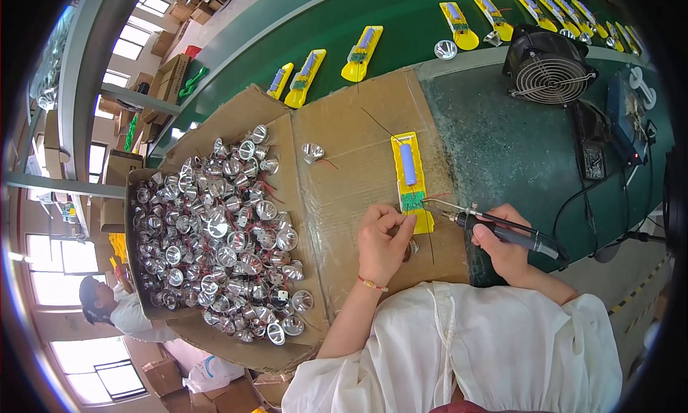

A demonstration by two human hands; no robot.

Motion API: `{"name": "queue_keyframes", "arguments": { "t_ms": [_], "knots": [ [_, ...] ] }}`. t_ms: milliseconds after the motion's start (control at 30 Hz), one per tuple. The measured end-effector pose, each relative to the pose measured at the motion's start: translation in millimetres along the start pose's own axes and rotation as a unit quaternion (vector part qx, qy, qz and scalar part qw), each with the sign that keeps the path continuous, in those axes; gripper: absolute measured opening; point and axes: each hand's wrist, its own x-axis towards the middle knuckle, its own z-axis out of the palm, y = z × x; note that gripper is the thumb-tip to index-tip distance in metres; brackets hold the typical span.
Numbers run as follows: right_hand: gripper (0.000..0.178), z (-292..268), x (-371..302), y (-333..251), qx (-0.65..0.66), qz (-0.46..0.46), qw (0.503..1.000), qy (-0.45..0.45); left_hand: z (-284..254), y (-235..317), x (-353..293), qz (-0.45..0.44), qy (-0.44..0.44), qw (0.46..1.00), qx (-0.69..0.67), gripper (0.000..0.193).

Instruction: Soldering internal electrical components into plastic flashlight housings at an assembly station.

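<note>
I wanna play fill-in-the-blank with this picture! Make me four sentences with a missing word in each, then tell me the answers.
1. The right hand holds a soldering iron near a plastic housing coloured ____.
2. The circuit board in that housing is coloured ____.
3. The cardboard box full of shiny reflectors is on the person's ____ side.
4. The fan on the table is coloured ____.

Missing words: yellow; green; left; black.
</note>
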Motion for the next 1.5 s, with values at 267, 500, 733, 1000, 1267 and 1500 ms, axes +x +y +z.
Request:
{"name": "queue_keyframes", "arguments": {
  "t_ms": [267, 500, 733, 1000, 1267, 1500],
  "knots": [
    [0.013, -1.6, 0.2, 9.9, -0.088, -0.052, 0.994, -0.027, 1.9, 2.6, 3.5, -0.020, -0.009, 1.000, 0.019, 0.013],
    [0.012, -0.1, 2.3, -1.7, 0.024, -0.004, 0.999, 0.022, 0.6, -1.5, 7.9, -0.027, -0.010, 1.000, 0.012, 0.013],
    [0.013, -5.1, 2.8, 1.6, 0.039, -0.016, 0.999, 0.011, 1.1, -1.6, 7.3, -0.007, -0.006, 1.000, 0.026, 0.012],
    [0.013, -55.8, 14.1, 35.1, -0.071, -0.054, 0.987, 0.133, -14.3, -5.6, 6.1, -0.018, 0.050, 0.997, -0.057, 0.014],
    [0.015, -49.6, 31.7, 37.8, -0.109, -0.051, 0.983, 0.137, -3.2, -20.6, 11.8, 0.105, 0.012, 0.976, 0.189, 0.018],
    [0.020, -45.2, 36.4, 35.2, -0.113, -0.045, 0.982, 0.147, -6.9, -26.7, 18.7, 0.135, -0.001, 0.975, 0.175, 0.020]
  ]
}}
